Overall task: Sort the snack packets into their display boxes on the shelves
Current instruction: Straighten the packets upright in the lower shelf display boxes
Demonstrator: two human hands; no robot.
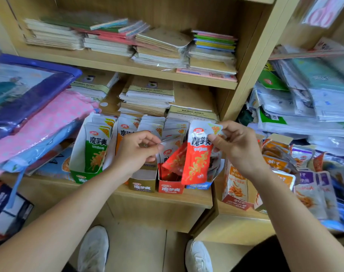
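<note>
My right hand pinches the top of a red snack packet, which hangs upright above the red display box. My left hand has its fingers curled round the tops of packets standing in the boxes; a second red packet leans just right of it. The green box at the left holds green packets. An olive box stands between the green and red ones, and a blue box shows behind the hanging packet.
Orange and purple packets lie loose beside an orange-and-white box on the lower right shelf. Notebook stacks fill the shelf behind the boxes. Pink and blue bags crowd the left. My shoes stand on the floor below.
</note>
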